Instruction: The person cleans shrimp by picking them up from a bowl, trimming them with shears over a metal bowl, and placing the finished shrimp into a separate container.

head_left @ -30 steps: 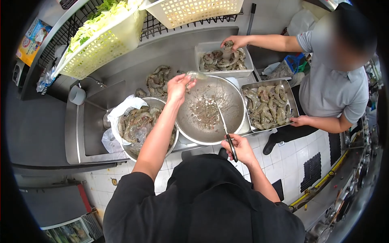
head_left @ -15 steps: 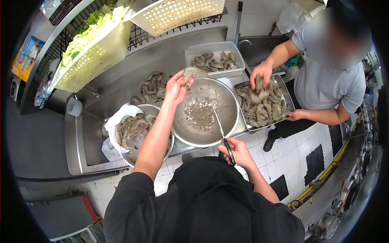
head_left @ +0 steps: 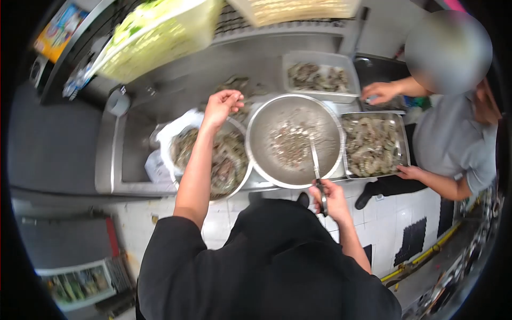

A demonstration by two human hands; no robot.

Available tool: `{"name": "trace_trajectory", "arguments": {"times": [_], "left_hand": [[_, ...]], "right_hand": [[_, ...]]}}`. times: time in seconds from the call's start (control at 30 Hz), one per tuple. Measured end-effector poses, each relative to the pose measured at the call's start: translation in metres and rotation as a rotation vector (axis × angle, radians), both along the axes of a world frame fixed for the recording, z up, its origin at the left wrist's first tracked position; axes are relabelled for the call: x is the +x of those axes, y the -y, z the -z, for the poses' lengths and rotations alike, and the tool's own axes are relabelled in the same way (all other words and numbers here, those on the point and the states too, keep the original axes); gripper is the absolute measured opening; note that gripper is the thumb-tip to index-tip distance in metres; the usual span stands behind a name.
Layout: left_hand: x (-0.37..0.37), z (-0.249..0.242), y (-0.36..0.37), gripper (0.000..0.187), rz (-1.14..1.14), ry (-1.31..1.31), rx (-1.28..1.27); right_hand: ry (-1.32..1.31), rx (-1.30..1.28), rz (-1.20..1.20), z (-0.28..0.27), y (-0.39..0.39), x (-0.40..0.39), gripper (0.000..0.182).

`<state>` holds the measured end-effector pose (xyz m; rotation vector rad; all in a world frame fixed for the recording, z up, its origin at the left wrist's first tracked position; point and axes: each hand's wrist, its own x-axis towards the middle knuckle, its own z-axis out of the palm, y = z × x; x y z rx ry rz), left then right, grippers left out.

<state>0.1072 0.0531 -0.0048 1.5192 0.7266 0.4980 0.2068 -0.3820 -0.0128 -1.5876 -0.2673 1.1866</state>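
My left hand hovers over the sink edge, left of the steel bowl, its fingers bent and slightly apart with no shrimp visible in them. Behind it, several raw shrimp lie in the sink, blurred. In my right hand are black-handled scissors, their blades pointing into the large steel bowl. Small shrimp trimmings and murky liquid cover the bowl's bottom. Under my left forearm stands a second steel bowl, lined partly with a white bag and heaped with whole shrimp.
On the right a co-worker's hand grips a metal tray of shrimp; the other hand is above its far edge. A plastic container with shrimp stands behind the bowl. Baskets, one with leafy greens, sit on the shelf overhead.
The shrimp that was in my left hand is out of it. My view has shifted left. The co-worker's hand has lifted away from the shrimp in the tray.
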Motion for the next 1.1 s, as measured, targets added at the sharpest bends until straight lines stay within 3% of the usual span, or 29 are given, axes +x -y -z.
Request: {"name": "trace_trajectory", "arguments": {"times": [0.2,0.3,0.53,0.63,0.8,0.87,1.1], "left_hand": [[-0.13,-0.01,-0.016,0.021,-0.142,-0.142,0.069],[-0.165,0.009,-0.009,0.015,-0.199,-0.458,0.322],[-0.175,0.038,0.011,0.018,-0.271,-0.757,0.681],[-0.178,0.032,0.011,0.02,-0.332,-0.853,0.701],[-0.192,0.051,0.012,0.021,-0.197,-1.027,0.752],[-0.185,0.056,0.022,0.022,-0.196,-1.048,1.01],[-0.168,0.072,0.043,0.025,-0.123,-1.298,1.103]], "right_hand": [[0.075,-0.008,-0.075,-0.01,-0.025,0.005,0.041],[0.061,0.019,-0.117,-0.012,-0.038,0.009,0.053],[0.122,0.011,-0.183,-0.02,-0.056,0.009,0.062],[0.116,0.013,-0.177,-0.02,-0.053,0.009,0.061],[0.067,0.034,-0.114,-0.011,-0.043,0.002,0.059],[0.085,-0.001,-0.129,-0.009,-0.04,0.002,0.061],[-0.014,0.063,-0.221,-0.008,-0.035,-0.005,0.058]]}}
